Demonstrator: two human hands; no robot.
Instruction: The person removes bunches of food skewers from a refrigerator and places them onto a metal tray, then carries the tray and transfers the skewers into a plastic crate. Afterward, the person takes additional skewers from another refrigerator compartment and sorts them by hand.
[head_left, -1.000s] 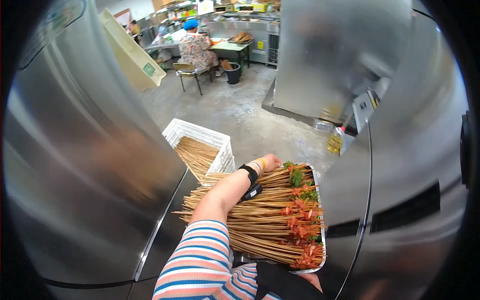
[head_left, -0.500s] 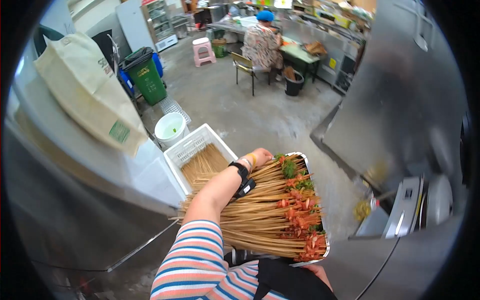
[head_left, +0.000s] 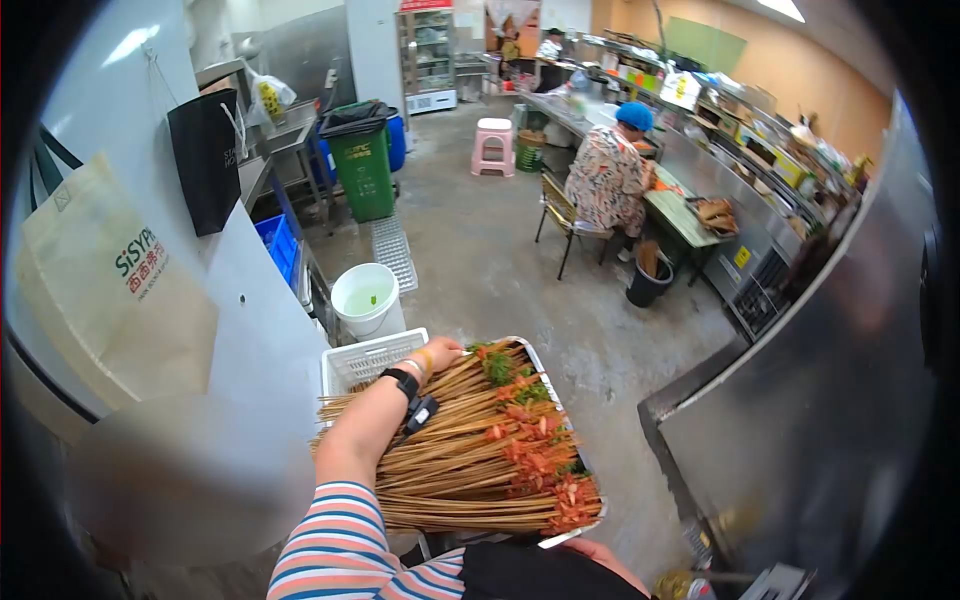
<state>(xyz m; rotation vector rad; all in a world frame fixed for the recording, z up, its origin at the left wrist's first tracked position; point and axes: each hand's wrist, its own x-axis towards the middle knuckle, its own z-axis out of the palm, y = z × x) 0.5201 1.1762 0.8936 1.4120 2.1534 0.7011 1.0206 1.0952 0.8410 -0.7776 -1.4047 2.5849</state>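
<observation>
One loaded tray (head_left: 603, 508), held at lower centre.
The left hand (head_left: 440, 353) grips its far rim; the right hand (head_left: 607, 560) is at the near edge, probably sharing the weight, its grip I cannot tell. Skewers (head_left: 450, 465), too many to count, lie with food ends (head_left: 535, 440) rightward, likely for order; one white crate (head_left: 345, 368) stands beyond.

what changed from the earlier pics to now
Since the first picture, the view has swung left, bringing in the green bin and white bucket. The tray of skewers has shifted left in view, hiding more of the white crate. No hold visibly changed: left hand stays at the tray's far edge, right hand at the near one. The co-worker remains seated.
</observation>
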